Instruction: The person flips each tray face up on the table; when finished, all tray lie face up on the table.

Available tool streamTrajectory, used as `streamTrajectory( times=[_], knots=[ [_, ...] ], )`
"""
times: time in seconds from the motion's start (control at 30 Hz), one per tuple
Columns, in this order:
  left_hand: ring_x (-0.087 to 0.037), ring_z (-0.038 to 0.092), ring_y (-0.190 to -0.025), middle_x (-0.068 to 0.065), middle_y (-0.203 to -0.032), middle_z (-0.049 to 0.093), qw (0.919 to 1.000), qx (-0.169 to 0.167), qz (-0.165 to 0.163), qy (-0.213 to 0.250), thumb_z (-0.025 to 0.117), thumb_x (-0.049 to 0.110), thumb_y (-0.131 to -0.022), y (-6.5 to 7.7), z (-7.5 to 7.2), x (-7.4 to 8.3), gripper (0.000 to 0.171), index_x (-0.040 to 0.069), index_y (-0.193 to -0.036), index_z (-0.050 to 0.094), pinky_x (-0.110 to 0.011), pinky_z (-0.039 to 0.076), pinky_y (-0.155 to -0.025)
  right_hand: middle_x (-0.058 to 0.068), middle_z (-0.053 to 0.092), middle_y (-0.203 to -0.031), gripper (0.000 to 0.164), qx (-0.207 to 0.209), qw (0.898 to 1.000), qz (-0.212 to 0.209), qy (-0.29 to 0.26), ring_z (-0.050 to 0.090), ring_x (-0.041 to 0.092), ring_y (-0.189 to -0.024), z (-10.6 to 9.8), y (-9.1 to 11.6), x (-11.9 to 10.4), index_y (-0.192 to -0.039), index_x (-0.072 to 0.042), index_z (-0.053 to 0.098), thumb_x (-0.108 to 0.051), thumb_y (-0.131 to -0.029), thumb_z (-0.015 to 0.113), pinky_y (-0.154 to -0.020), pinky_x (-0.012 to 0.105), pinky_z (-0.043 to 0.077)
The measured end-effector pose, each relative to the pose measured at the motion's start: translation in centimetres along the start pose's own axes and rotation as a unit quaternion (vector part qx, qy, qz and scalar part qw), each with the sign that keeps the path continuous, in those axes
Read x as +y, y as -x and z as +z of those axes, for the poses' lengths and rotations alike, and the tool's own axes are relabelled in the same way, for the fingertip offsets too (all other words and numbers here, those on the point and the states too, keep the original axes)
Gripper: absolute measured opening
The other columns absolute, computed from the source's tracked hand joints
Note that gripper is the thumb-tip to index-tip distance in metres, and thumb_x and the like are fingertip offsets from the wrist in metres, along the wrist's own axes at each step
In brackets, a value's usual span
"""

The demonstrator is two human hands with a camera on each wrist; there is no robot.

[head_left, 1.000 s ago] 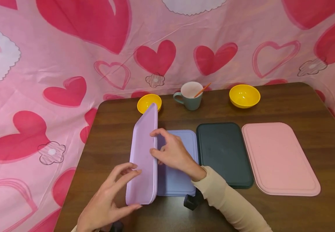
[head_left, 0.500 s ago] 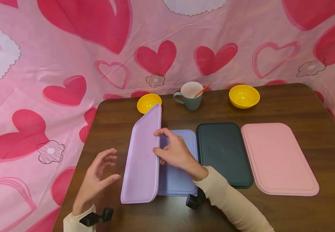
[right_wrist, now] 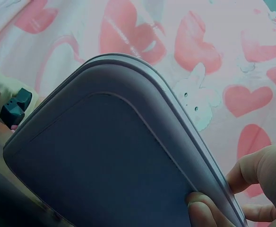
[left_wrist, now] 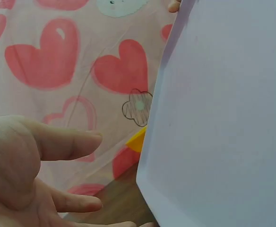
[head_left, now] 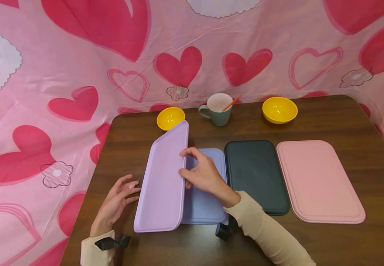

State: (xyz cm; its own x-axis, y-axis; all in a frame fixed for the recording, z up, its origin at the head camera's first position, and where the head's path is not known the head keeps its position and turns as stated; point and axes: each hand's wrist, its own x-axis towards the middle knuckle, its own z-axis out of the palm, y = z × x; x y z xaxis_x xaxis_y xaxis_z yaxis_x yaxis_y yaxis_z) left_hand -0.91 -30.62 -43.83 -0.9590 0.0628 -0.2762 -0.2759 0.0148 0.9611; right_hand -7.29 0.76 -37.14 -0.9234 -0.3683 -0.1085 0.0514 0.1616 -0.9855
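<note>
A lilac plastic tray (head_left: 163,181) stands tilted on its long left side, its plain inner face turned up and to the left. My right hand (head_left: 203,175) pinches its raised right edge, with the thumb and index finger over the rim. The underside, with its rounded groove, fills the right wrist view, and fingers (right_wrist: 202,208) press on it there. Beside the tray's low left edge is my left hand (head_left: 117,201), its fingers spread and fingertips right at that edge. A periwinkle blue tray (head_left: 205,205) lies flat, partly hidden behind the lilac one and my right hand.
A dark green tray (head_left: 258,177) and a pink tray (head_left: 321,181) lie flat to the right. Along the back of the wooden table (head_left: 371,147) stand a small yellow bowl (head_left: 170,117), a teal mug (head_left: 220,116) holding an orange-handled utensil (head_left: 232,102), and a larger yellow bowl (head_left: 280,110).
The lilac tray has tipped lower to the left, its right edge shifting slightly right with my right hand. My left hand has drawn back from its face to beside its left edge.
</note>
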Motion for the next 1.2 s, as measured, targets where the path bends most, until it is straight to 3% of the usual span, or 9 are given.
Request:
streamTrajectory(
  times=[0.2, 0.33, 0.5, 0.6, 0.73, 0.87, 1.0, 1.2],
  knots=[
    [-0.008, 0.068, -0.108, 0.012, -0.121, 0.067, 0.9984, -0.036, -0.019, 0.039, 0.041, 0.018, -0.107, -0.5, -0.1, 0.3, 0.032, 0.011, -0.138, 0.034, -0.03, 0.057, -0.089, 0.017, 0.069, -0.107, 0.038, 0.003, 1.0, 0.008, -0.011, 0.063, 0.015, -0.044, 0.1, 0.1, 0.1, -0.122, -0.012, 0.057, -0.008, -0.087, 0.069, -0.058, 0.048, 0.059],
    [-0.01, 0.066, -0.113, 0.01, -0.124, 0.067, 0.9958, -0.058, -0.032, 0.064, 0.037, 0.024, -0.108, -0.8, -0.1, 0.7, 0.027, 0.02, -0.135, 0.041, -0.031, 0.054, -0.092, 0.017, 0.069, -0.107, 0.038, 0.002, 1.0, 0.013, -0.009, 0.063, 0.018, -0.045, 0.1, 0.2, 0.2, -0.123, -0.012, 0.056, -0.008, -0.087, 0.069, -0.058, 0.047, 0.058],
    [-0.011, 0.058, -0.117, 0.013, -0.123, 0.067, 0.9962, -0.045, -0.049, 0.056, 0.034, 0.03, -0.109, -0.9, 0.2, 0.9, 0.025, 0.027, -0.131, 0.046, -0.033, 0.044, -0.094, 0.016, 0.071, -0.09, 0.04, -0.004, 1.0, 0.018, 0.001, 0.066, 0.034, -0.051, 0.1, 0.3, 0.5, -0.125, -0.012, 0.054, -0.008, -0.088, 0.069, -0.057, 0.041, 0.057],
    [-0.013, 0.054, -0.116, 0.011, -0.12, 0.067, 0.9962, -0.032, -0.052, 0.063, 0.033, 0.029, -0.109, -0.9, 0.4, 1.0, 0.025, 0.028, -0.128, 0.048, -0.034, 0.039, -0.093, 0.016, 0.069, -0.101, 0.041, -0.009, 1.0, 0.017, 0.003, 0.066, 0.032, -0.051, 0.1, 0.4, 0.7, -0.126, -0.011, 0.053, -0.008, -0.088, 0.069, -0.057, 0.039, 0.057],
    [-0.015, 0.052, -0.115, 0.009, -0.12, 0.065, 0.996, -0.028, -0.055, 0.065, 0.033, 0.031, -0.108, -0.8, 0.7, 1.2, 0.026, 0.029, -0.127, 0.052, -0.035, 0.037, -0.092, 0.016, 0.063, -0.12, 0.043, -0.016, 1.0, 0.01, 0.002, 0.064, 0.019, -0.048, 0.0, 0.4, 1.0, -0.127, -0.011, 0.052, -0.008, -0.088, 0.069, -0.059, 0.039, 0.058],
    [-0.016, 0.05, -0.116, 0.009, -0.122, 0.063, 0.9965, -0.027, -0.054, 0.059, 0.033, 0.032, -0.108, -0.5, 0.7, 1.4, 0.028, 0.029, -0.127, 0.054, -0.036, 0.035, -0.094, 0.016, 0.058, -0.133, 0.046, -0.026, 1.0, 0.005, -0.004, 0.064, 0.014, -0.05, 0.0, 0.3, 1.2, -0.131, -0.011, 0.051, -0.009, -0.089, 0.07, -0.06, 0.034, 0.057],
    [-0.015, 0.05, -0.118, 0.009, -0.124, 0.063, 0.9969, -0.025, -0.043, 0.061, 0.031, 0.032, -0.108, 0.0, 0.2, 1.4, 0.031, 0.029, -0.129, 0.054, -0.039, 0.033, -0.095, 0.017, 0.045, -0.153, 0.057, -0.038, 0.999, -0.009, -0.021, 0.064, 0.017, -0.053, 0.0, 0.2, 1.4, -0.14, -0.01, 0.044, -0.008, -0.09, 0.07, -0.062, 0.039, 0.059],
    [-0.015, 0.05, -0.119, 0.008, -0.128, 0.062, 0.9972, -0.032, -0.011, 0.066, 0.026, 0.03, -0.108, 0.8, -1.0, 1.5, 0.036, 0.027, -0.134, 0.052, -0.039, 0.035, -0.095, 0.016, 0.036, -0.161, 0.078, -0.046, 0.998, -0.012, -0.032, 0.064, 0.016, -0.055, 0.5, 0.0, 1.6, -0.155, -0.009, 0.028, -0.007, -0.09, 0.071, -0.062, 0.033, 0.058]
  ],
)
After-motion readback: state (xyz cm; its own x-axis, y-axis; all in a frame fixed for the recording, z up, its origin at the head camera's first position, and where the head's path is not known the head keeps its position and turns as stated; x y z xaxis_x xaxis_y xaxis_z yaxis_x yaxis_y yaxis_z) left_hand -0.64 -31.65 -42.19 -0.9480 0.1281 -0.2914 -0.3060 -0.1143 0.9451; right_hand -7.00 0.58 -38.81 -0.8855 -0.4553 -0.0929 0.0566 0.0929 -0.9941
